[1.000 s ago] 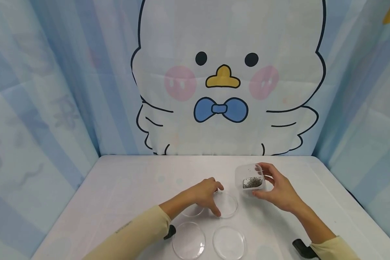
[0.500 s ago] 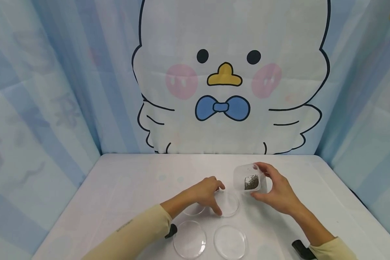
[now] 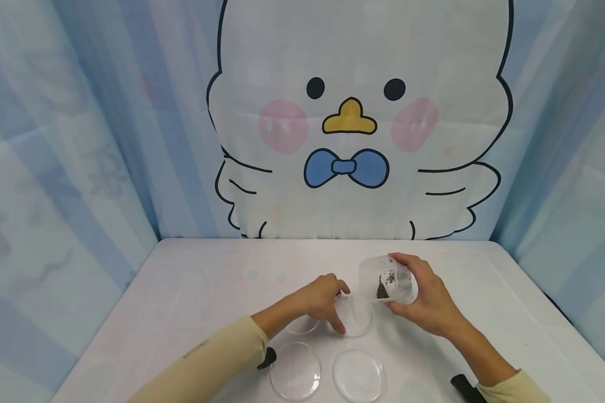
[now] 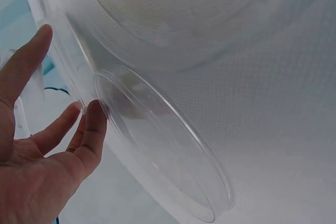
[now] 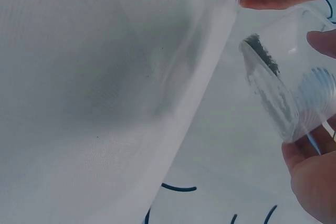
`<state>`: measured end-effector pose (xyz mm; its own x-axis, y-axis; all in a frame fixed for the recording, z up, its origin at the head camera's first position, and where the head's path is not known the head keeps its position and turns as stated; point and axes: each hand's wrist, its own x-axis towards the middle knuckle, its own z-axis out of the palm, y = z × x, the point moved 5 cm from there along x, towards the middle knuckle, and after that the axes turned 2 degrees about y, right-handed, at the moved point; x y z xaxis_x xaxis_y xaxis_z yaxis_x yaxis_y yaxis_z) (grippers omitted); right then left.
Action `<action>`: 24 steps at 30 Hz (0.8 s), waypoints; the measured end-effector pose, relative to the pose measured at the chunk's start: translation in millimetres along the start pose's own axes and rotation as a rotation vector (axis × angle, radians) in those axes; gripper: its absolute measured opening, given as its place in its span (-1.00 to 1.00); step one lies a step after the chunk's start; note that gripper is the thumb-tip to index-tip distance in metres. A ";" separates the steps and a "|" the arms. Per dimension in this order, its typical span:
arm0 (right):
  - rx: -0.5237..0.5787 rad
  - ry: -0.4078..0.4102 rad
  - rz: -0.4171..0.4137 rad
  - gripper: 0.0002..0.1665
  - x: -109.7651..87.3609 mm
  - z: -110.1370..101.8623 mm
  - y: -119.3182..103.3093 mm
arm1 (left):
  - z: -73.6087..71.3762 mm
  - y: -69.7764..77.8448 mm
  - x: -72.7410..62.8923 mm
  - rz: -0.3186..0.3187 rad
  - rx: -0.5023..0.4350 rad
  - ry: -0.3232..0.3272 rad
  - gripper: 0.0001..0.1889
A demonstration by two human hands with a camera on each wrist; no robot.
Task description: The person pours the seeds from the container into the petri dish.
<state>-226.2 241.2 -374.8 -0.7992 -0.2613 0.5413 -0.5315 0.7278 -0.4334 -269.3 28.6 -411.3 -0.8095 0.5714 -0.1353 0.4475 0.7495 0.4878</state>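
My right hand (image 3: 426, 296) grips a clear plastic box (image 3: 368, 277) between thumb and fingers, tilted to the left above the table. Dark fine grains (image 3: 383, 285) lie gathered at its lower side; the right wrist view shows the grains (image 5: 262, 53) against the box wall. My left hand (image 3: 325, 302) holds the edge of a clear round dish (image 3: 358, 316), thumb at its near side and fingers at its far side. Beside that hand lies another clear dish (image 4: 168, 150), partly hidden by it in the head view.
Two more clear round dishes, a left one (image 3: 295, 372) and a right one (image 3: 359, 375), lie nearer on the white table (image 3: 206, 280). A cartoon-printed curtain (image 3: 353, 207) hangs at the back. Dark wrist straps (image 3: 466, 387) show at the sleeves.
The box in my right hand has tipped further to the left, and the dark grains inside have slid into its lower corner. My left hand stays at the dish.
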 end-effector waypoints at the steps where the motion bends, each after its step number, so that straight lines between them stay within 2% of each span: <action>1: -0.007 -0.001 -0.004 0.17 -0.4 0.6 -0.6 | 0.7 -0.2 0.1 0.001 0.002 0.000 -0.18; 17: -0.036 -0.036 -0.039 0.17 -1.0 5.9 -13.7 | 0.5 -1.3 -0.6 0.008 -0.004 0.000 -0.18; 24: -0.090 -0.033 -0.093 0.20 0.3 6.3 -19.8 | -0.5 -0.9 0.5 -0.006 0.004 0.000 -0.18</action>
<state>-217.7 222.7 -370.6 -0.7576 -0.3499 0.5510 -0.5774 0.7529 -0.3158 -270.4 28.1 -411.3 -0.8118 0.5673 -0.1384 0.4446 0.7542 0.4832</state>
